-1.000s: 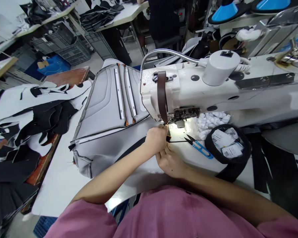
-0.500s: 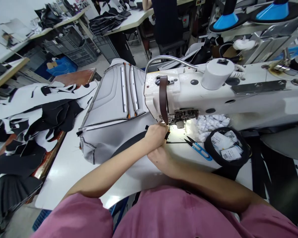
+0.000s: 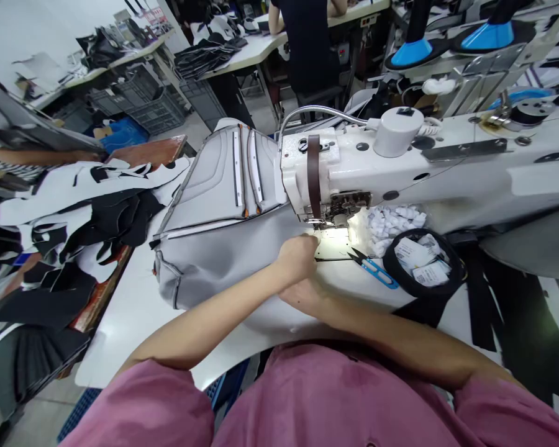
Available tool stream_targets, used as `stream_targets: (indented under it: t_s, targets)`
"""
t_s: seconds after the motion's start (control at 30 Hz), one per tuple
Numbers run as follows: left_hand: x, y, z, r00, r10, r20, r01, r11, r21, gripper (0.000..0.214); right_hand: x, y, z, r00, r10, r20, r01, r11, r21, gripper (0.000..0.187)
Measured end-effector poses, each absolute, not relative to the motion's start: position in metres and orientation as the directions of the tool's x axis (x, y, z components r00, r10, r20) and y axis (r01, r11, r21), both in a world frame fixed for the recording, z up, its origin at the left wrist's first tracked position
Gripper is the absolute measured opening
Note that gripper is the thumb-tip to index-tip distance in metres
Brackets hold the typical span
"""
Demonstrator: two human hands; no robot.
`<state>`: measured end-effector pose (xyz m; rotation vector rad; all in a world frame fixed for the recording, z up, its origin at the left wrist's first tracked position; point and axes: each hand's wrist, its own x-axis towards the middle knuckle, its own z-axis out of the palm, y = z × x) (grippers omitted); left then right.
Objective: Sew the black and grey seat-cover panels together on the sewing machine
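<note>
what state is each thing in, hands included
Left hand, curled, grip hidden
Right hand, partly covered by the left, grip hidden
Grey cover, near-left corner crumpled
Sewing machine, lit underneath, running or not unclear
Blue snips, blades apart
Black band, coiled in a ring
Labels, heaped inside it

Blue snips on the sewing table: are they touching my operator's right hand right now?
Apart. The head view shows it: a strip of bare white tabletop lies between the right hand and the blue snips.
</note>
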<state>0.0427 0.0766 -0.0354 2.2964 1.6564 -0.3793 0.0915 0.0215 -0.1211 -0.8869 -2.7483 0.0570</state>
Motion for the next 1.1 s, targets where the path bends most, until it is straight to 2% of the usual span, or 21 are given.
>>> stream_targets:
  t_s: [0.1,0.23,0.4,0.53,0.7,0.87,0.97,1.1]
  targets:
    - [0.045,0.070,-0.046,0.294,0.858,-0.421,0.949,-0.315,0.021,0.029,0.097,-0.002,-0.120,-0.801,0.558,0.216,0.554,0.828,-0.084,0.039]
    - [0.037,0.071,-0.048,0.367,0.832,-0.416,0.930,-0.341,0.140,0.029,0.092,-0.019,-0.115,-0.779,0.587,0.222,0.587,0.806,-0.072,0.029]
    - [0.039,0.070,-0.047,0.346,0.867,-0.359,0.938,-0.321,0.127,0.029,0.105,-0.013,-0.116,-0.710,0.646,0.281,0.632,0.760,-0.151,0.028]
    - [0.035,0.075,-0.044,0.399,0.853,-0.335,0.915,-0.350,0.199,0.034,0.110,-0.010,-0.123,-0.610,0.708,0.357,0.733,0.675,-0.086,0.031]
    - [0.013,0.102,-0.030,0.512,0.778,-0.363,0.838,-0.360,0.410,0.026,0.087,0.001,-0.124,-0.495,0.844,0.206,0.865,0.502,0.021,0.038]
    - [-0.001,0.121,-0.023,0.531,0.768,-0.358,0.750,-0.230,0.620,0.035,0.071,0.006,-0.114,-0.410,0.912,0.017,0.908,0.406,0.107,0.041]
    - [-0.001,0.121,-0.022,0.535,0.773,-0.342,0.731,-0.221,0.646,0.035,0.066,0.007,-0.108,-0.387,0.922,-0.021,0.916,0.387,0.107,0.042]
    - [0.004,0.118,-0.019,0.539,0.767,-0.349,0.760,-0.263,0.595,0.031,0.057,0.013,-0.104,-0.362,0.930,-0.053,0.915,0.366,0.167,0.041]
